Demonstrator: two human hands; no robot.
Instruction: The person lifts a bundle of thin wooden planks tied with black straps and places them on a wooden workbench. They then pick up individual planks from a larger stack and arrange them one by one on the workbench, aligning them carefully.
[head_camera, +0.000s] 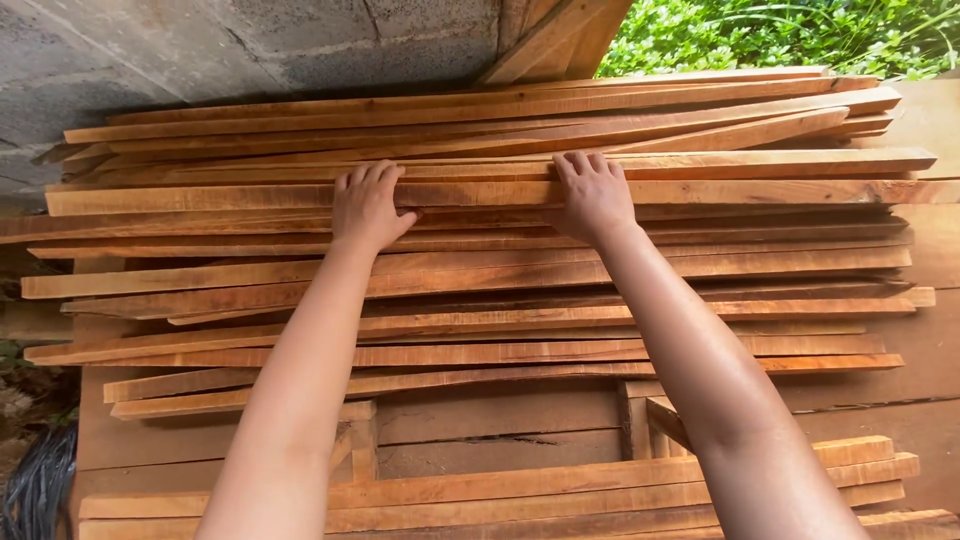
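A wide pile of long, thin reddish wooden slats (480, 300) lies crosswise in front of me. Both my arms reach forward over it. My left hand (367, 203) lies palm down on one long slat (780, 191) near the far side of the pile, fingers curled over its far edge. My right hand (592, 193) rests on the same slat a little to the right, fingers also hooked over the far edge. The slat lies flat on the pile.
A grey block wall (250, 45) stands behind the pile. Green plants (790, 35) show at the top right. More slats (500, 495) lie near me on a wooden bench (500, 425). A dark bundle (35, 485) sits at the lower left.
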